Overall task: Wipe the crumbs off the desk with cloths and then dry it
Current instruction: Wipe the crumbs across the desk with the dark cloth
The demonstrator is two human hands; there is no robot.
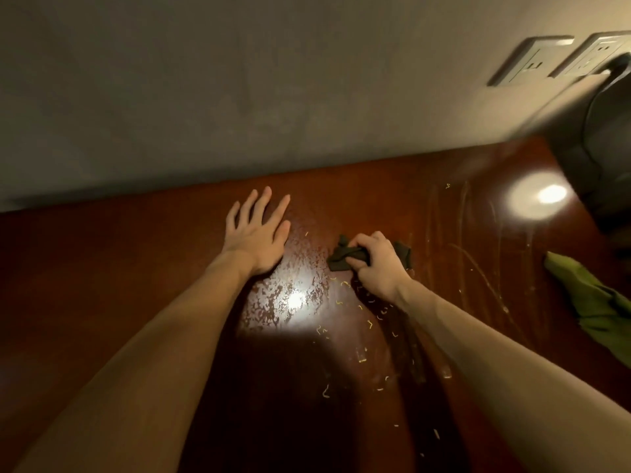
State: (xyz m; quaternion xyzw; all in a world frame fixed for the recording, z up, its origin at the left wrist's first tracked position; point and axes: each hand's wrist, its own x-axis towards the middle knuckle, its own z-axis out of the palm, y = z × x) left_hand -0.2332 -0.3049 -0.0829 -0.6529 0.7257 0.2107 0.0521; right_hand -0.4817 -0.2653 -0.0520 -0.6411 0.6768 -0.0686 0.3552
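Observation:
My right hand [374,262] is closed around a crumpled dark cloth [338,259] that presses on the glossy reddish-brown desk [102,268]. My left hand [257,228] lies flat on the desk, fingers spread, just left of the cloth and holding nothing. Small yellowish crumbs [370,322] are scattered on the wood below and behind my right wrist, and one lies farther back near the wall [448,186]. Wet streaks and droplets shine on the desk between my hands.
A green cloth [590,298] lies bunched at the desk's right edge. A dark object [604,158] stands at the back right, partly blurred. Two wall sockets [532,61] sit above it, one with a plug. The grey wall runs along the desk's far edge.

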